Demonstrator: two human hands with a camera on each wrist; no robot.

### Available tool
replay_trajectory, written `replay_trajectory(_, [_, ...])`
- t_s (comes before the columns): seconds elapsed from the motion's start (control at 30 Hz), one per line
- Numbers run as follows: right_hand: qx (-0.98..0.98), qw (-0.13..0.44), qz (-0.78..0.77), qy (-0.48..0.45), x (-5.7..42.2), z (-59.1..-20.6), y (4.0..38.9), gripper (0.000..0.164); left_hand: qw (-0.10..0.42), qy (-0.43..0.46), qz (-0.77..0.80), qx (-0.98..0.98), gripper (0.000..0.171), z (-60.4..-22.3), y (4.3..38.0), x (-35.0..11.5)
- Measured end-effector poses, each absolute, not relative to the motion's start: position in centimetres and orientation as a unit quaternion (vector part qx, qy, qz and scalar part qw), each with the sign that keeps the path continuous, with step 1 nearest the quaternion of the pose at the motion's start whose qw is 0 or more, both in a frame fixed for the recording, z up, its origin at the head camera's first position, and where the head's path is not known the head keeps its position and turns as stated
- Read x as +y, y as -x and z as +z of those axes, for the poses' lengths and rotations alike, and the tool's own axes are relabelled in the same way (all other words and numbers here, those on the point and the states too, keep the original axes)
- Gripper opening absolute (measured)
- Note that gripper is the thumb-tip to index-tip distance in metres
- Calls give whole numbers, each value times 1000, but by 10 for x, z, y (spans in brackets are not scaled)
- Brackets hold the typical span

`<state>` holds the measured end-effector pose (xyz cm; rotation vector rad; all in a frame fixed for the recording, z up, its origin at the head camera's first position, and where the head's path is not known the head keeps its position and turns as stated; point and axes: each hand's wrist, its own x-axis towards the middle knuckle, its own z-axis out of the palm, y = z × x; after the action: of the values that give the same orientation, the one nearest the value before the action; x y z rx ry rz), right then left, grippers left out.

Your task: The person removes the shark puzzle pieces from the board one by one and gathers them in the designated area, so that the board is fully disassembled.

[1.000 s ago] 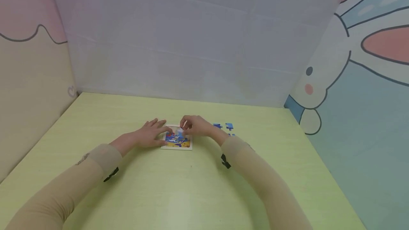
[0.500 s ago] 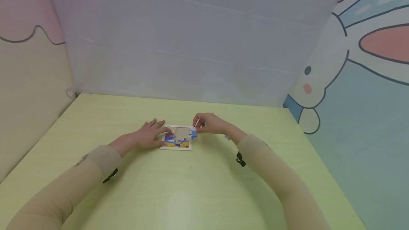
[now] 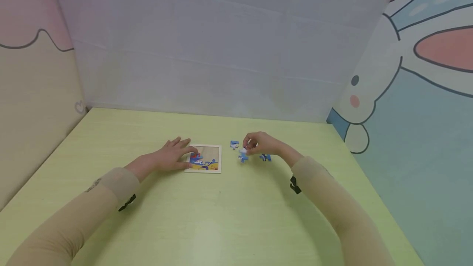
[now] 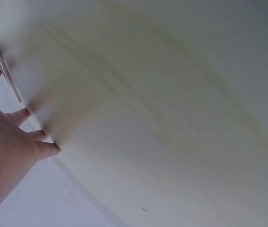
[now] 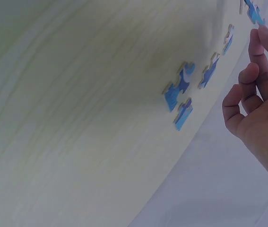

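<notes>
Head view: a square picture-puzzle tray with a pale rim [image 3: 203,171] lies flat on the pale yellow-green bench [image 3: 218,216]. Its lower part carries yellow and blue picture pieces, with red at the left; the upper right shows bare tan base [image 3: 210,152].

Left hand [image 3: 171,155]: fingers spread, gripping nothing; index finger reaches over the tray's left side, thumb at its lower left corner. These cover part of the picture.

Right hand [image 3: 261,143]: thumb and index finger pinch a blue-and-white jigsaw piece [image 3: 242,157], right of the tray and apart from it. Cannot tell whether the piece touches the bench.

Loose in head view: a blue-and-white piece [image 3: 234,144] beyond and left of the held one, and a dark-and-light-blue piece [image 3: 265,157] partly behind the right hand.

Right wrist view shows more loose pieces than head view, where the hand blocks sight: a blue cluster [image 5: 180,86], one piece or two touching, unclear, with a light-blue piece [image 5: 184,114] just beside it.

Left wrist view shows the outer fingertips [image 4: 48,149] against the bench, hard to judge from above.

Surroundings: beige sleeves [image 3: 70,216], white sheet [image 3: 221,44] behind, rabbit-painted panel [image 3: 417,134] at right.
</notes>
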<state>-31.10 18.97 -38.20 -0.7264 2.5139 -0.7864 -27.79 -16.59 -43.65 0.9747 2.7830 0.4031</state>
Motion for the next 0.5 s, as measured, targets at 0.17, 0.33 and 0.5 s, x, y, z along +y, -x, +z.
replay_trajectory(0.17, [903,216,-284,238,202,-388,310,18,82,-326,135,932,46,-434,277,-166])
replay_trajectory(0.33, [907,203,-285,234,211,-397,312,20,78,-327,135,932,45,-432,275,-166])
replay_trajectory(0.5, [913,180,-273,244,215,-408,314,19,78,-329,138,931,46,-431,274,-165])
